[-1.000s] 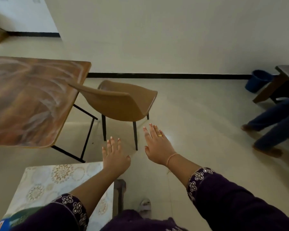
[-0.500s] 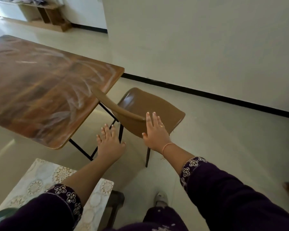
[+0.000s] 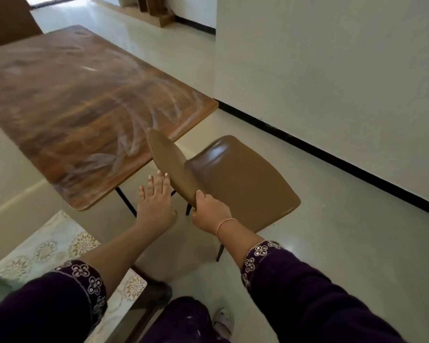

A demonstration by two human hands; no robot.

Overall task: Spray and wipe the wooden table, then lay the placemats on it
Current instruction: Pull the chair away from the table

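While her right hand [image 3: 209, 211] grips the chair [image 3: 238, 179] back, her left hand [image 3: 156, 201] hovers flat and empty, table [image 3: 84, 107] at ten o'clock.

We see the wooden table [image 3: 79, 107] on the left, chair [image 3: 235, 179] just beside its near-right corner, backrest toward the table. Placemats [image 3: 42, 248] on a surface at the near left. Wall [image 3: 332, 82] on the right, behind the chair.

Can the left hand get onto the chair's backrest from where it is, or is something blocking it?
Probably yes. The left hand is open, its fingertips right beside the backrest, with nothing between them. The right hand already has a grip on the backrest's near end, leaving the upper edge free.
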